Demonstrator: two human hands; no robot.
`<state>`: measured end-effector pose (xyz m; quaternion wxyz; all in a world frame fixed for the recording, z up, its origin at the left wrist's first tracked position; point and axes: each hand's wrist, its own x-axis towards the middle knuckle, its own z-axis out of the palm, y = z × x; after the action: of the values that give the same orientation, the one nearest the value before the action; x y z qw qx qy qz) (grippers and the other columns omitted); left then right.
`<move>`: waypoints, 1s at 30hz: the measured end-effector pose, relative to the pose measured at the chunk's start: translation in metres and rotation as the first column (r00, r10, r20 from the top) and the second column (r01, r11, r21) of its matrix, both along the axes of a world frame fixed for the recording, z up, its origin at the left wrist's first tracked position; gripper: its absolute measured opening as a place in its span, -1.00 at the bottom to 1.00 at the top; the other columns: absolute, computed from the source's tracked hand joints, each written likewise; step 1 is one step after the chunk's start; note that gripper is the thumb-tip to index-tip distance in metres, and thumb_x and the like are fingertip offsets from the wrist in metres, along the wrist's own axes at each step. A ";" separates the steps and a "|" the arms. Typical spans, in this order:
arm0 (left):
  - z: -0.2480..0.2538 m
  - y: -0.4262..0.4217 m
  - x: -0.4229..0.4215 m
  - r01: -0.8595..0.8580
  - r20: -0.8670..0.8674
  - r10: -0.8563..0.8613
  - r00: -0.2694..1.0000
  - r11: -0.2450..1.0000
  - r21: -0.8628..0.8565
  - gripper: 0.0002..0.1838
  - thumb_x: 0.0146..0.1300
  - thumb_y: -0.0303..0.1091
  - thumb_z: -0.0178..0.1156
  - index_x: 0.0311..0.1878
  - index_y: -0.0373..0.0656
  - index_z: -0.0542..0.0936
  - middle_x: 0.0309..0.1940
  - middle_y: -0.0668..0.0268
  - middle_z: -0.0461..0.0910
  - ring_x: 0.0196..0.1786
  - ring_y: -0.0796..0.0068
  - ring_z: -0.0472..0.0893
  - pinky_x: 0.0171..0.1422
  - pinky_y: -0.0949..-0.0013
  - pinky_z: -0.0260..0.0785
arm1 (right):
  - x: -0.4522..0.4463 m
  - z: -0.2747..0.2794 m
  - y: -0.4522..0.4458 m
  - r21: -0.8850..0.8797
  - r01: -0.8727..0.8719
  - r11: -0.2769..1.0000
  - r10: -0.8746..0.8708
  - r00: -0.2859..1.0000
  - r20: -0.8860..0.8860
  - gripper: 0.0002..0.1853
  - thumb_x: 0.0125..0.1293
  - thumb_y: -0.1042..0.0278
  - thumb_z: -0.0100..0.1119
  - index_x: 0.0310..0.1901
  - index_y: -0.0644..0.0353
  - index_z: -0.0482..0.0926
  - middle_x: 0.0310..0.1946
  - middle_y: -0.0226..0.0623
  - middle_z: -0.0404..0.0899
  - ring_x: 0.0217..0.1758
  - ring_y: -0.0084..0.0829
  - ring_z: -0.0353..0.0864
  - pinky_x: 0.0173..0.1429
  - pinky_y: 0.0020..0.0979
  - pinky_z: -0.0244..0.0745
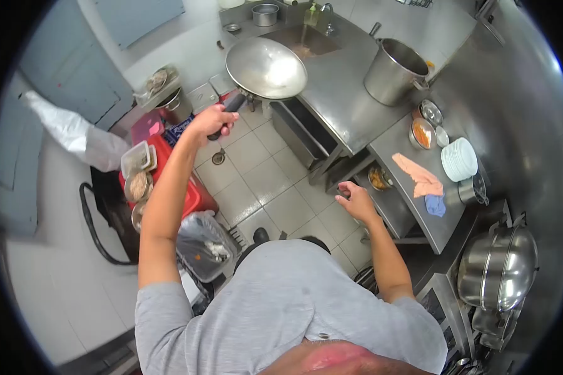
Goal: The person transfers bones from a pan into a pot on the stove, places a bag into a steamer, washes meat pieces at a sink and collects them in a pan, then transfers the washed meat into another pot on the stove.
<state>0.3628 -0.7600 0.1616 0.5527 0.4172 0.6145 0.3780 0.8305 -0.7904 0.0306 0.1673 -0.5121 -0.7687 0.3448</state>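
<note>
My left hand [211, 123], arm stretched forward, is closed around the black handle [234, 102] of a wide metal wok [266, 67]. The wok is held in the air in front of the sink, its shiny inside facing up. Over the floor beside the lower counter's edge, my right hand [356, 204] holds nothing, its fingers loosely bent and apart. Nearest to it are a bowl of food [378, 179] on the shelf under the counter and an orange cloth [419, 175] on top.
Water runs into the sink [313, 41] beyond the wok. A tall stockpot [396, 72], stacked white plates [459, 159] and a bowl of orange food [421, 133] stand on the steel counters. At left are a red container [197, 195] and a lined bin [205, 247].
</note>
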 end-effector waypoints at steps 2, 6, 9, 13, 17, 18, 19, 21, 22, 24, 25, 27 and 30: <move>0.005 0.065 -0.028 0.052 -0.328 -0.030 0.944 0.997 0.059 -0.81 0.34 -0.29 0.28 -0.27 -0.18 0.52 -0.55 0.43 0.49 -0.60 0.63 0.45 -0.54 0.44 0.24 | -0.013 -0.005 0.031 -0.003 0.095 0.995 -0.095 0.995 -0.006 -0.47 0.21 0.26 0.40 0.17 0.34 0.54 0.05 0.01 0.68 0.14 -0.06 0.68 0.23 -0.20 0.54; -0.001 0.189 -0.077 0.175 -0.864 0.081 0.497 0.966 0.191 -0.70 0.28 -0.21 0.31 -0.23 -0.30 0.54 -0.44 0.08 0.64 -0.34 0.10 0.66 -0.20 0.11 0.49 | -0.039 -0.024 0.102 0.069 0.258 0.964 -0.264 0.959 0.098 -0.41 0.24 0.24 0.37 0.25 0.34 0.48 0.23 0.11 0.54 0.35 0.00 0.49 0.42 -0.14 0.37; -0.008 0.261 -0.099 0.241 -0.963 0.144 0.229 0.950 0.200 -0.68 0.25 -0.22 0.31 -0.17 -0.33 0.57 -0.21 -0.10 0.65 -0.08 -0.18 0.64 -0.04 -0.05 0.47 | -0.058 -0.060 0.163 0.240 0.327 0.914 -0.360 0.926 0.110 -0.38 0.27 0.25 0.34 0.30 0.37 0.42 0.32 0.17 0.43 0.44 0.08 0.35 0.49 -0.10 0.26; -0.017 0.345 -0.124 0.389 -0.965 0.039 0.260 0.911 0.141 -0.66 0.21 -0.23 0.33 -0.15 -0.36 0.56 -0.25 -0.12 0.67 -0.16 -0.17 0.67 -0.09 -0.06 0.47 | -0.085 -0.107 0.253 0.342 0.358 0.869 -0.484 0.762 0.431 -0.24 0.34 0.00 0.21 0.41 0.38 0.31 0.43 0.20 0.29 0.54 0.12 0.20 0.60 -0.08 0.06; -0.031 0.389 -0.101 0.230 -0.303 -0.227 0.926 0.973 -0.026 -0.70 0.32 -0.24 0.30 -0.11 -0.30 0.53 -0.58 0.45 0.47 -0.62 0.67 0.41 -0.51 0.46 0.27 | -0.105 -0.134 0.333 0.298 0.372 0.879 -0.470 0.785 0.405 -0.22 0.36 -0.09 0.16 0.40 0.39 0.33 0.46 0.19 0.25 0.56 0.06 0.19 0.61 -0.11 0.05; -0.027 0.391 -0.083 0.217 -0.140 -0.225 0.964 0.973 -0.074 -0.69 0.34 -0.24 0.29 -0.06 -0.29 0.52 -0.56 0.51 0.45 -0.63 0.75 0.36 -0.54 0.54 0.20 | -0.099 -0.138 0.359 0.215 0.409 0.887 -0.461 0.813 0.357 -0.23 0.37 -0.09 0.16 0.39 0.39 0.35 0.45 0.19 0.28 0.55 0.05 0.21 0.60 -0.11 0.08; -0.054 0.404 -0.081 0.220 0.006 -0.221 0.975 0.971 -0.091 -0.68 0.35 -0.23 0.29 -0.02 -0.29 0.52 -0.55 0.51 0.46 -0.62 0.78 0.37 -0.55 0.60 0.16 | -0.101 -0.140 0.380 0.128 0.442 0.888 -0.459 0.833 0.310 -0.25 0.37 -0.09 0.16 0.39 0.38 0.37 0.43 0.18 0.31 0.54 0.04 0.24 0.58 -0.11 0.11; -0.077 0.423 -0.058 0.292 0.134 -0.275 0.952 0.948 -0.128 -0.69 0.36 -0.27 0.29 0.00 -0.26 0.48 -0.53 0.50 0.44 -0.64 0.75 0.34 -0.57 0.62 0.14 | -0.116 -0.095 0.409 0.005 0.578 0.816 -0.576 0.812 0.091 -0.32 0.37 -0.01 0.20 0.34 0.36 0.43 0.35 0.15 0.41 0.49 0.04 0.31 0.53 -0.12 0.20; -0.094 0.431 -0.046 0.306 0.227 -0.270 0.936 0.941 -0.145 -0.69 0.36 -0.27 0.29 -0.01 -0.26 0.47 -0.53 0.50 0.44 -0.64 0.76 0.33 -0.56 0.60 0.14 | -0.125 -0.065 0.422 -0.066 0.635 0.769 -0.638 0.770 -0.014 -0.36 0.37 0.03 0.22 0.32 0.35 0.46 0.32 0.13 0.46 0.47 0.04 0.35 0.51 -0.13 0.24; -0.125 0.448 -0.023 0.402 0.252 -0.361 0.898 0.906 -0.136 -0.70 0.38 -0.26 0.26 -0.04 -0.27 0.45 -0.53 0.48 0.44 -0.62 0.74 0.35 -0.56 0.54 0.15 | -0.162 -0.032 0.442 0.057 0.629 0.776 -0.613 0.772 -0.171 -0.44 0.35 0.13 0.27 0.26 0.34 0.50 0.23 0.08 0.55 0.38 0.04 0.44 0.45 -0.14 0.32; -0.143 0.457 -0.013 0.446 0.287 -0.398 0.871 0.886 -0.125 -0.71 0.39 -0.25 0.25 -0.06 -0.26 0.44 -0.52 0.47 0.44 -0.62 0.73 0.36 -0.56 0.53 0.15 | -0.183 -0.019 0.451 0.121 0.632 0.766 -0.594 0.767 -0.243 -0.48 0.33 0.18 0.30 0.23 0.33 0.53 0.18 0.05 0.59 0.34 0.05 0.48 0.41 -0.14 0.36; -0.165 0.473 0.006 0.519 0.260 -0.476 0.840 0.845 -0.131 -0.71 0.42 -0.22 0.22 -0.10 -0.26 0.43 -0.50 0.45 0.46 -0.60 0.69 0.41 -0.55 0.50 0.19 | -0.225 0.009 0.468 0.379 0.531 0.758 -0.525 0.841 -0.129 -0.54 0.31 0.24 0.33 0.14 0.34 0.57 0.15 0.03 0.60 0.27 0.04 0.53 0.37 -0.14 0.40; -0.199 0.492 0.037 0.717 0.293 -0.669 0.683 0.691 -0.094 -0.67 0.40 -0.21 0.21 -0.03 -0.28 0.40 -0.48 0.41 0.47 -0.56 0.58 0.48 -0.52 0.42 0.33 | -0.272 0.018 0.499 0.492 0.431 0.756 -0.506 0.862 0.023 -0.60 0.28 0.25 0.36 0.06 0.32 0.61 0.11 -0.01 0.62 0.16 0.02 0.59 0.32 -0.13 0.43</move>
<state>0.4000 -0.2685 -0.0375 0.7625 0.5132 0.3747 0.1221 0.5584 -0.2914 0.0482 0.3076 -0.6572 -0.6859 0.0540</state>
